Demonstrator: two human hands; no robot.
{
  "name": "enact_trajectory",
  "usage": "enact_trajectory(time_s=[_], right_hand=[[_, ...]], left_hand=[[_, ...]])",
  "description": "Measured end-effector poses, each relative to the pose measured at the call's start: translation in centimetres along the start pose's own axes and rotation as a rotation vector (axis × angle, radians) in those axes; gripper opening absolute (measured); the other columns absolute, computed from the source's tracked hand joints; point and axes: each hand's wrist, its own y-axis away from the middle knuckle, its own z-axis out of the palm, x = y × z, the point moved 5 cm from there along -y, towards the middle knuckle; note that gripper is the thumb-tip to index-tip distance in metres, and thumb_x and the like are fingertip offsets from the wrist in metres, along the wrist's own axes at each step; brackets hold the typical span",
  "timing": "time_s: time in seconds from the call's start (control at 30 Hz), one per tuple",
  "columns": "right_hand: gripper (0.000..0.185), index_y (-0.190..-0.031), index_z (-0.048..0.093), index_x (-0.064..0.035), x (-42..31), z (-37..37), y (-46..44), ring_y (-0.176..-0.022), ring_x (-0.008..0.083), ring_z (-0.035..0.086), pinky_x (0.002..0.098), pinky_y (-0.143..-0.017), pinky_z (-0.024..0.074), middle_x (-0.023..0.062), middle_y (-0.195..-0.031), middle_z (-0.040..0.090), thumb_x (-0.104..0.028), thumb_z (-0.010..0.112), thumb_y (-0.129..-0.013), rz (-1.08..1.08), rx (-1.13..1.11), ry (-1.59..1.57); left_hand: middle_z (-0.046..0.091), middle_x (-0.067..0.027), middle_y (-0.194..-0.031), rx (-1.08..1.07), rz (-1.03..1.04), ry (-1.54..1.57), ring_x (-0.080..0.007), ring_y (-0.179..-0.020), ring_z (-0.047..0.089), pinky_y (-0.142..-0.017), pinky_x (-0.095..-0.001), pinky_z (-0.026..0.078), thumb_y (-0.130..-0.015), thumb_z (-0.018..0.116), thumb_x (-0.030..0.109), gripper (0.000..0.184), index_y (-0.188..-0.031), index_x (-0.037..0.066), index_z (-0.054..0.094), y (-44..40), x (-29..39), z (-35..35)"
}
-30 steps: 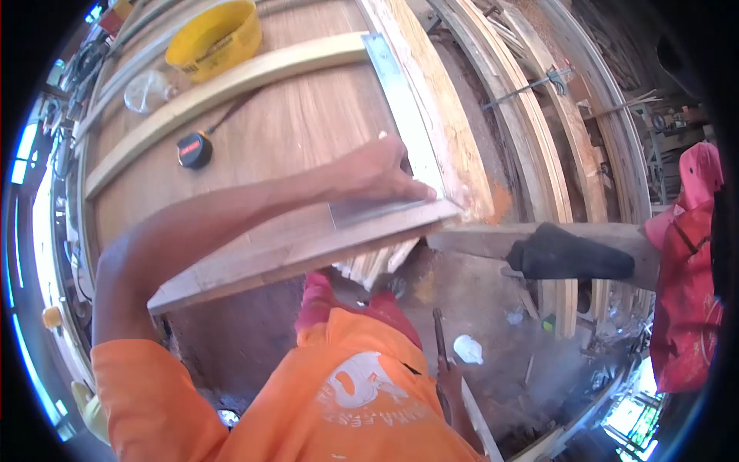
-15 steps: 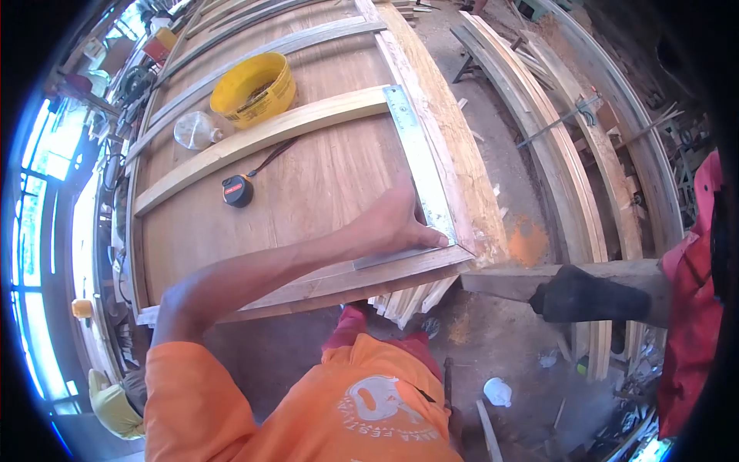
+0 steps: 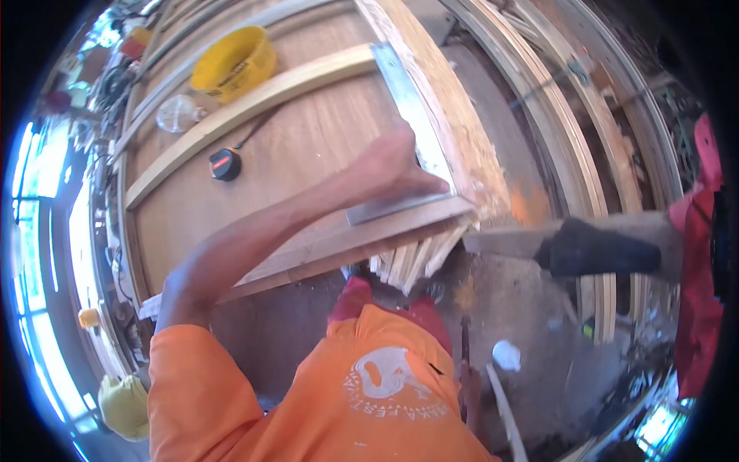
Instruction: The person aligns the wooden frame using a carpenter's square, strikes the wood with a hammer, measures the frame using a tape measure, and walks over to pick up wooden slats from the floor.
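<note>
My left hand (image 3: 396, 165) reaches across the panel and presses on a metal carpenter's square (image 3: 400, 85), its thumb pointing at the corner. The square's long leg lies along the frame's right side and its short leg along the near edge. Beneath it is a wooden frame (image 3: 323, 250) backed with a plywood sheet. My right hand (image 3: 471, 389) hangs low beside my orange shirt, closed around something thin and dark that points upward; its fingers are unclear. A black tape measure (image 3: 225, 165) with a cord lies on the plywood.
A cut-down yellow bucket (image 3: 235, 65) and a clear plastic bottle (image 3: 178, 114) stand beyond the crossbar. Long boards (image 3: 539, 85) are stacked at the right. Beside the near corner, a black object (image 3: 604, 248) rests on a plank (image 3: 500, 241). Wood strips (image 3: 416, 258) lie below the panel.
The whole view has shifted, so the panel sits higher and slightly left. My left hand stays on the square at the corner. More of my right hand shows at my side.
</note>
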Motion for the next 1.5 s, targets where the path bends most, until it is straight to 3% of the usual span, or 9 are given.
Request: enact_trajectory(time_s=[0.1,0.37,0.43,0.67,0.87,1.0,1.2,1.27,1.5], right_hand=[[0.058,-0.075,0.060,-0.0080,2.0,2.2,-0.3,-0.049,0.0136,0.055,0.0358,-0.046,0.0432,0.0004,-0.061,0.053,-0.056,0.058,-0.107,0.127,0.025,-0.169],[0.052,-0.078,0.055,-0.0113,-6.2,6.6,6.2,-0.043,0.0081,0.049,0.0279,-0.039,0.0376,-0.0037,-0.058,0.049,-0.054,0.059,-0.108,0.260,0.111,-0.650],[0.052,-0.078,0.054,-0.0115,-7.1,7.7,7.2,-0.043,0.0077,0.048,0.0280,-0.039,0.0368,-0.0040,-0.058,0.049,-0.053,0.059,-0.109,0.228,0.121,-0.687],[0.050,-0.078,0.053,-0.0124,-10.3,7.9,6.9,-0.043,0.0068,0.045,0.0272,-0.039,0.0356,-0.0051,-0.058,0.045,-0.051,0.058,-0.109,0.165,0.153,-0.687],[0.048,-0.079,0.052,-0.0130,-12.2,7.9,8.2,-0.044,0.0059,0.044,0.0265,-0.039,0.0342,-0.0059,-0.060,0.044,-0.050,0.057,-0.110,0.182,0.154,-0.687],[0.046,-0.080,0.052,-0.0136,-13.0,7.9,9.0,-0.045,0.0055,0.044,0.0264,-0.040,0.0338,-0.0063,-0.060,0.045,-0.048,0.058,-0.110,0.153,0.176,-0.720],[0.046,-0.081,0.054,-0.0123,-14.7,7.9,8.7,-0.047,0.0050,0.044,0.0259,-0.042,0.0337,-0.0064,-0.061,0.045,-0.047,0.059,-0.110,0.115,0.169,-0.737],[0.046,-0.081,0.054,-0.0117,-15.2,8.0,8.2,-0.048,0.0047,0.044,0.0257,-0.043,0.0337,-0.0065,-0.061,0.045,-0.047,0.059,-0.110,0.088,0.162,-0.737],[0.046,-0.084,0.058,-0.0088,-14.0,9.0,7.7,-0.050,0.0053,0.045,0.0267,-0.045,0.0360,-0.0053,-0.063,0.047,-0.047,0.063,-0.108,0.067,0.076,-0.657]], left_hand=[[0.070,-0.0389,-0.111,-0.046,0.088,0.024,-0.0475,-0.107,0.072,-0.094,-0.0497,0.058,-0.076,0.094,0.044,0.083,-0.120,-0.021,0.064,0.0,0.7,-0.1],[0.064,-0.0403,-0.121,-0.036,0.198,0.166,-0.0466,-0.113,0.069,-0.101,-0.0475,0.056,-0.082,0.091,0.039,0.075,-0.118,-0.022,0.063,1.4,0.2,-0.4],[0.071,-0.0301,-0.118,-0.051,0.269,0.221,-0.0377,-0.109,0.072,-0.095,-0.0429,0.057,-0.084,0.092,0.041,0.092,-0.136,-0.015,0.041,1.0,-0.4,-0.1],[0.071,-0.0112,-0.093,-0.108,0.230,0.380,-0.0143,-0.085,0.069,-0.072,-0.0269,0.055,-0.083,0.094,0.026,0.079,-0.132,-0.013,0.046,0.9,-0.4,0.4],[0.073,-0.0079,-0.089,-0.109,0.293,0.519,-0.0081,-0.079,0.067,-0.066,-0.0215,0.052,-0.084,0.093,0.019,0.065,-0.125,-0.011,0.052,0.0,-1.4,1.8],[0.074,-0.0088,-0.091,-0.070,0.330,0.480,-0.0100,-0.079,0.068,-0.066,-0.0224,0.052,-0.084,0.093,0.020,0.065,-0.125,-0.010,0.053,0.6,-0.7,1.2],[0.077,-0.0095,-0.085,-0.165,0.324,0.317,-0.0109,-0.074,0.068,-0.065,-0.0283,0.052,-0.087,0.089,0.027,0.049,-0.113,-0.010,0.072,1.1,0.3,0.4],[0.075,-0.0122,-0.086,-0.201,0.244,0.292,-0.0164,-0.079,0.070,-0.069,-0.0353,0.057,-0.086,0.088,0.018,0.038,-0.108,-0.011,0.075,1.1,0.0,0.7],[0.075,-0.0156,-0.091,-0.176,0.213,0.177,-0.0210,-0.084,0.071,-0.072,-0.0391,0.057,-0.087,0.090,0.028,0.052,-0.112,-0.012,0.071,1.2,-0.5,0.8]])
